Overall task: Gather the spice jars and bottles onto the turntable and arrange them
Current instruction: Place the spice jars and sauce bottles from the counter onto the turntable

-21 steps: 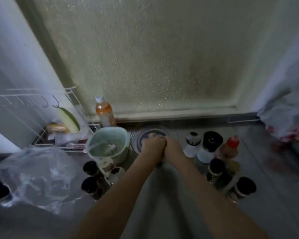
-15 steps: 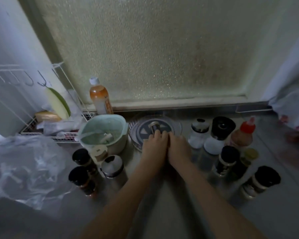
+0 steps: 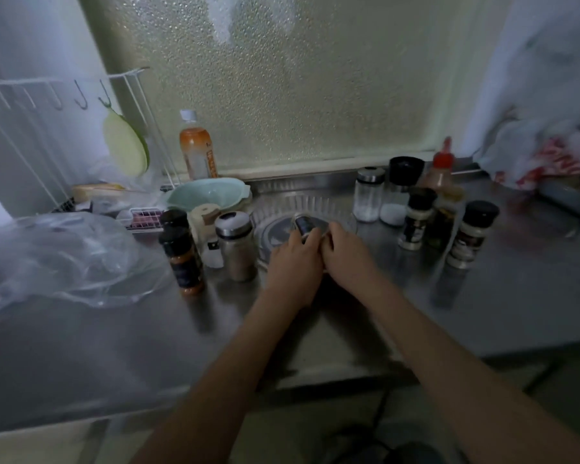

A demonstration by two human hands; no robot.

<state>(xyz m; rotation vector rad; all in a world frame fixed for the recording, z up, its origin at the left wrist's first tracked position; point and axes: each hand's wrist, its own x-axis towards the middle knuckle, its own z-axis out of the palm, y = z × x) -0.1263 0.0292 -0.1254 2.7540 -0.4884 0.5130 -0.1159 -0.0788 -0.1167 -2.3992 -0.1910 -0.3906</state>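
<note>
As both hands [image 3: 318,259] meet, turntable [image 3: 302,204] flat

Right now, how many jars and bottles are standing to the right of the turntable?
6: a clear salt shaker, a black-capped jar beside it, a red-capped bottle behind, a white-labelled jar, a dark bottle, and the nearest dark-capped jar. More may be hidden.

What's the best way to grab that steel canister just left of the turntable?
Grip the steel canister around its straight middle, below the domed lid, probably with the left hand coming from the front. It stands upright; dark-capped jars crowd its left and the turntable its right, so the front side is open.
</note>
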